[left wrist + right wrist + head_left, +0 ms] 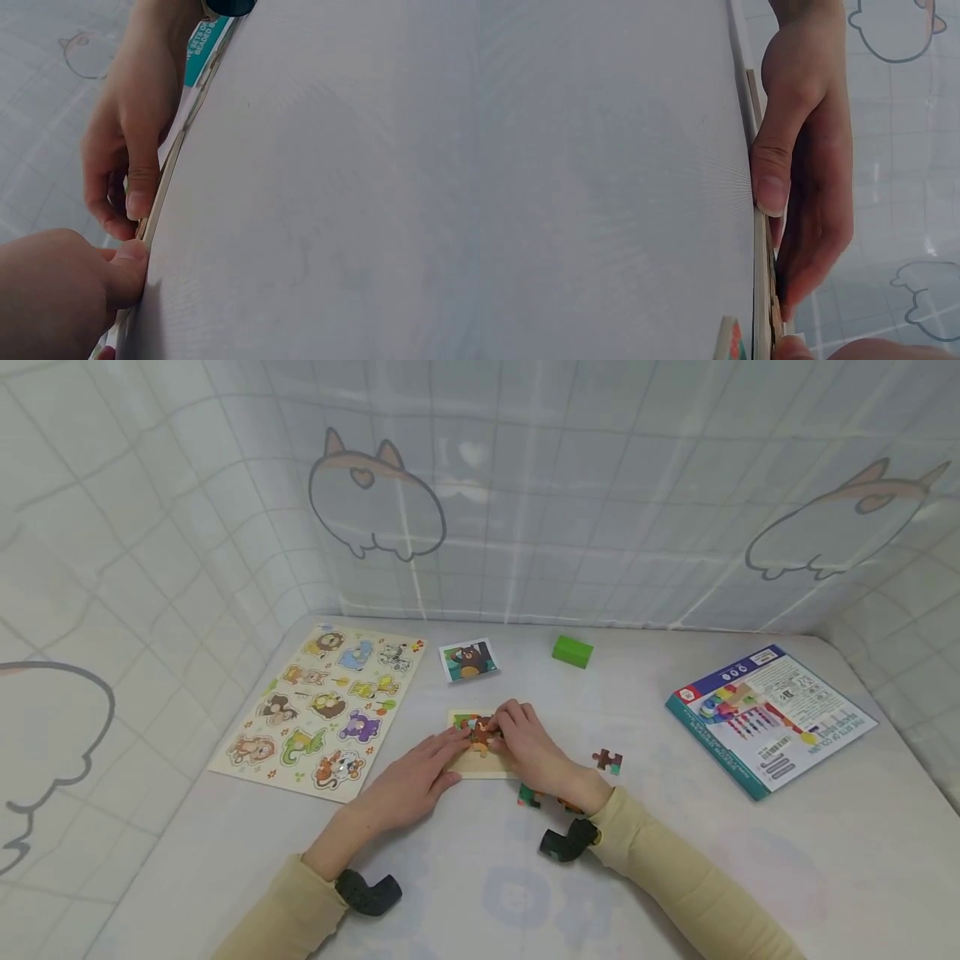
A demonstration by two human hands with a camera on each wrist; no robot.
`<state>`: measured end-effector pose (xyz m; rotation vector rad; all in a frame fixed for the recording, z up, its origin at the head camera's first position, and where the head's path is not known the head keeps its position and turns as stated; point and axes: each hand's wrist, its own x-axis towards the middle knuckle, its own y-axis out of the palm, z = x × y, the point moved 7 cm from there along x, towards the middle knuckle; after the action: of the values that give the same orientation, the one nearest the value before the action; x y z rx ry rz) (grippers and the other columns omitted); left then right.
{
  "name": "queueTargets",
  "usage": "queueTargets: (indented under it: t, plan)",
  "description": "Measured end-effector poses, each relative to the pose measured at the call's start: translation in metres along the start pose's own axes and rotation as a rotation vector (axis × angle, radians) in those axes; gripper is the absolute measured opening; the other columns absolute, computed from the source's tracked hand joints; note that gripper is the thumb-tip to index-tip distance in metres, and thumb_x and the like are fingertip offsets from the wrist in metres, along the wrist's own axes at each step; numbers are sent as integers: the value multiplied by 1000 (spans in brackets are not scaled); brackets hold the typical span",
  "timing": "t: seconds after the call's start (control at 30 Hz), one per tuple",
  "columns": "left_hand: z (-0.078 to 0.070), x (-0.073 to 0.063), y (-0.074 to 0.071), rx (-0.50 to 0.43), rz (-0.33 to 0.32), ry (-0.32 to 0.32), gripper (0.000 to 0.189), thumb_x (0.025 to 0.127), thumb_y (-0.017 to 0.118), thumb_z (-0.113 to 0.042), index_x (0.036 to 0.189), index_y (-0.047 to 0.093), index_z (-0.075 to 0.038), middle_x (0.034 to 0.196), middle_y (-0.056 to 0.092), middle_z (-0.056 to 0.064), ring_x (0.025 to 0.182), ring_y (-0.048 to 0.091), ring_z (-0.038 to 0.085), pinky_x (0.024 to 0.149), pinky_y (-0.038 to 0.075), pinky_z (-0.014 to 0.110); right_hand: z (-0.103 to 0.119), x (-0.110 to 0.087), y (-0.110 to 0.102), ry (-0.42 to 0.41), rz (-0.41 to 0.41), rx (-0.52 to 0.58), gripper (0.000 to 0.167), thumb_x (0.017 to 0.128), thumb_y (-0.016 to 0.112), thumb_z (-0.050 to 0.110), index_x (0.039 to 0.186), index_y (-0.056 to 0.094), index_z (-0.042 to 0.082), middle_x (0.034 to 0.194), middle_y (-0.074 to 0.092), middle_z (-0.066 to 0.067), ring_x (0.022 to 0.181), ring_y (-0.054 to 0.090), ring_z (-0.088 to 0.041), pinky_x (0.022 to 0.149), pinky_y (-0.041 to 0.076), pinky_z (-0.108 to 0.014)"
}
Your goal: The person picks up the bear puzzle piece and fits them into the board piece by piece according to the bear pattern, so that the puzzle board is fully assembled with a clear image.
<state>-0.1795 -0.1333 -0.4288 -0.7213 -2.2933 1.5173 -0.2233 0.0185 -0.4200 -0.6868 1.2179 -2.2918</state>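
A small wooden puzzle tray [480,767] lies flat in front of me, with part of a brown bear picture [482,732] fitted at its top. My left hand [408,782] lies along the tray's left side, its fingers extended over the picture. Its thumb [771,191] rests at the near edge, as the right wrist view shows. From the other side my right hand [536,753] bends over the picture, thumb and fingers pinching a brown puzzle piece [142,227] against the tray. Most of that piece is hidden by the fingers.
Loose puzzle pieces [607,760] lie to the right, others [528,796] below the right wrist. A bear picture card [470,660] and a green block [572,652] are behind the tray. At left lies an animal board [300,756]; at right, a flat box [772,718].
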Motion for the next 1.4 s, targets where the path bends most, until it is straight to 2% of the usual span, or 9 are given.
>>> queueTargets:
  t: [0.23, 0.43, 0.53, 0.67, 0.77, 0.93, 1.2, 1.4]
  plan:
    - [-5, 0, 0, 60, -8, 58, 50, 106, 49, -25, 155, 39, -19, 163, 32, 5, 152, 26, 26, 126, 21, 46, 2, 0, -1, -50, -31, -15, 19, 99, 63, 12, 114, 59, 1, 118, 50, -10, 106, 44, -27, 95, 46, -40]
    - [-6, 1, 1, 79, -11, 65, 49, 106, 48, -25, 154, 40, -19, 163, 32, 3, 152, 24, 27, 126, 21, 47, 3, -1, -4, -87, -65, -12, 11, 97, 65, 10, 106, 60, 5, 113, 52, -9, 103, 45, -28, 91, 46, -40]
    - [-7, 1, 1, 93, -3, 58, 50, 106, 48, -23, 155, 40, -18, 163, 33, 0, 153, 23, 27, 126, 22, 47, 3, 0, -5, -77, -60, -3, 9, 97, 65, 9, 104, 60, 6, 113, 53, -8, 103, 46, -27, 90, 47, -40]
    - [-9, 2, 2, 121, 7, 36, 50, 106, 48, -21, 155, 39, -17, 163, 33, -1, 153, 23, 27, 126, 23, 45, -1, 1, -7, -24, -18, 33, 10, 97, 67, 13, 104, 63, 7, 115, 54, -7, 105, 46, -26, 90, 48, -39]
    - [-11, 2, 3, 139, 12, 38, 51, 106, 47, -19, 156, 37, -18, 164, 31, -2, 153, 23, 27, 126, 22, 44, -5, 1, -8, 20, 12, 52, 12, 97, 68, 17, 105, 65, 9, 115, 54, -6, 105, 45, -25, 90, 48, -38]
    - [-13, 3, 4, 164, 27, 54, 54, 105, 47, -15, 157, 34, -20, 164, 29, 0, 153, 21, 29, 126, 22, 43, -9, 2, -12, 32, 7, 81, 10, 96, 68, 13, 105, 67, 8, 113, 56, -6, 103, 46, -25, 88, 48, -38]
    - [-17, 6, 5, 80, 36, 70, 53, 103, 48, -7, 155, 38, -12, 165, 26, 2, 153, 22, 23, 124, 27, 42, -15, 3, -14, 38, -33, 76, 9, 96, 66, 8, 104, 69, 8, 110, 58, -5, 101, 48, -23, 88, 48, -37]
    - [-18, 6, 6, 45, 44, 58, 54, 103, 48, -6, 155, 37, -14, 166, 25, 1, 152, 25, 22, 121, 33, 43, -15, 2, -16, 18, -65, 56, 8, 97, 65, 6, 103, 70, 8, 107, 58, -5, 99, 48, -23, 87, 48, -37]
